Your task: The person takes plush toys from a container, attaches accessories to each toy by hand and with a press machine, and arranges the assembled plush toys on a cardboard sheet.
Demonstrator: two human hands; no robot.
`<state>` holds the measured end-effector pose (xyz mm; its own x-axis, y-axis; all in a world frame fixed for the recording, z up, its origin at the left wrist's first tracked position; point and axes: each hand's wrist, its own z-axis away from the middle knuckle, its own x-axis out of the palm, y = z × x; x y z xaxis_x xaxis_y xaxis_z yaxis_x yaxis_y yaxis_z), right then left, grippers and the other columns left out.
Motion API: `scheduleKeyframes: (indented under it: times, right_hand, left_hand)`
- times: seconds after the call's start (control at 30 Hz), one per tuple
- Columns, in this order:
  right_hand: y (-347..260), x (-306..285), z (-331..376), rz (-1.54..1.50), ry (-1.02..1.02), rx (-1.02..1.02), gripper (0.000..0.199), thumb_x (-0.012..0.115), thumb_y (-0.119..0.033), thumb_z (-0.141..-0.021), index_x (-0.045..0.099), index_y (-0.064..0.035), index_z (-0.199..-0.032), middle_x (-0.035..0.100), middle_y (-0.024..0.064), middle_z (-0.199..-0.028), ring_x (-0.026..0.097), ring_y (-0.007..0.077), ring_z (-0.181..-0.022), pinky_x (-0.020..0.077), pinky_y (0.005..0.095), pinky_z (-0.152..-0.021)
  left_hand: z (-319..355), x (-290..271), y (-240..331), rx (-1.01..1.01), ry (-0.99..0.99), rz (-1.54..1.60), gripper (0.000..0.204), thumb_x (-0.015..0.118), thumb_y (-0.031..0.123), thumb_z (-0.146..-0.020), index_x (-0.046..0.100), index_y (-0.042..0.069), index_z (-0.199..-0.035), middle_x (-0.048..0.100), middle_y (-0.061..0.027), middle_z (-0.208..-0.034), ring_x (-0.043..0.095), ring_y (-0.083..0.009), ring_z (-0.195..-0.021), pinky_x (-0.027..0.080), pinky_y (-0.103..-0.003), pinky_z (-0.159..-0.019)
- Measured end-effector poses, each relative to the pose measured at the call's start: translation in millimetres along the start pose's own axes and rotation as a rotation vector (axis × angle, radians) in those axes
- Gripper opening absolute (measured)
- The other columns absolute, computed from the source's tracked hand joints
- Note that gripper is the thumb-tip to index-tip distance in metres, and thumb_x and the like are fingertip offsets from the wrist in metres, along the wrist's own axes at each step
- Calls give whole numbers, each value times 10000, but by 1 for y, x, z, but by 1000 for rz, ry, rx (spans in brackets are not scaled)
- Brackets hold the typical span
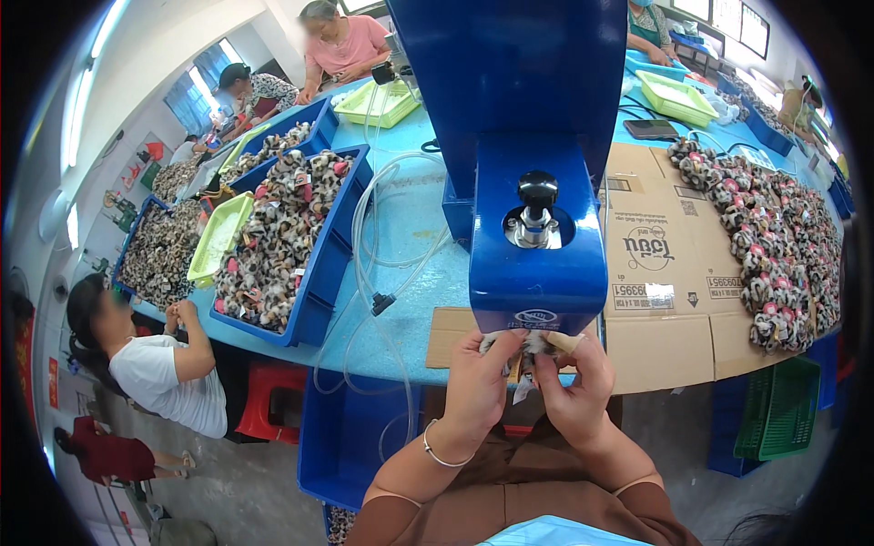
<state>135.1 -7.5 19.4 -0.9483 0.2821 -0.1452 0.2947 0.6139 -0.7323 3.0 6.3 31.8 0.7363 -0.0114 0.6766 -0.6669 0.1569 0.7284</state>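
Below the front of a blue machine head (537,278), my left hand (475,387) and my right hand (579,380) pinch a small furry plush piece (528,344) between thumbs and fingers. The fur is mottled white, grey and dark, and a white tag (523,391) hangs from its lower side. Both hands are closed on the plush piece, close together at the table's front edge. My fingers and the machine hide much of it. A black knob (537,189) on a metal fitting sits in a round recess on top of the machine head.
Left on the blue table stands a blue bin (314,296) heaped with plush pieces; clear tubing (369,264) runs beside it. Flat cardboard (655,350) lies right, with rows of plush pieces (783,246) and a phone (650,130). Several people sit around. Below is another blue bin (341,455).
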Motion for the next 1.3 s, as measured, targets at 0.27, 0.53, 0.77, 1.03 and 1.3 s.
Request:
scheduleKeyframes:
  times: [0.27, 0.53, 0.77, 1.03, 1.3]
  right_hand:
    - [0, -1, 4, 7, 43, -17, 265, 712, 86, -779, 625, 51, -1027, 631, 151, -921, 611, 156, -632, 482, 236, -473]
    - [3, 1, 11, 17, 86, 13, 256, 706, 86, -788, 621, 53, -1027, 625, 156, -909, 613, 154, -637, 483, 231, -468]
    - [2, 6, 3, 25, 102, -32, 248, 698, 86, -794, 621, 54, -1027, 628, 147, -882, 616, 155, -626, 480, 229, -464]
    - [-2, 10, -4, 19, 103, -49, 223, 703, 87, -793, 626, 48, -999, 633, 137, -872, 612, 153, -613, 471, 234, -442]
    - [-3, 11, -7, 0, 79, -53, 196, 712, 85, -783, 625, 39, -953, 637, 130, -846, 613, 154, -608, 464, 234, -426]
  left_hand:
    - [-3, 0, -3, -36, -23, 19, 109, 641, 26, -910, 678, -14, -1004, 708, -74, -944, 673, -121, -807, 555, -265, -678]
    - [-6, 7, 4, -111, 0, -38, 104, 637, 26, -890, 683, -29, -965, 707, -81, -924, 671, -124, -796, 545, -255, -693]
    - [-10, 17, 13, -20, 31, -36, 113, 619, 13, -880, 685, -35, -959, 708, -91, -923, 674, -133, -804, 541, -262, -686]
    - [-10, 16, 14, -27, 27, 22, 150, 609, 1, -872, 663, -47, -1003, 705, -120, -956, 692, -167, -795, 561, -276, -681]
    - [-8, 12, 10, -4, 38, 42, 143, 577, -6, -885, 632, -49, -1009, 695, -133, -944, 695, -182, -783, 578, -294, -667]
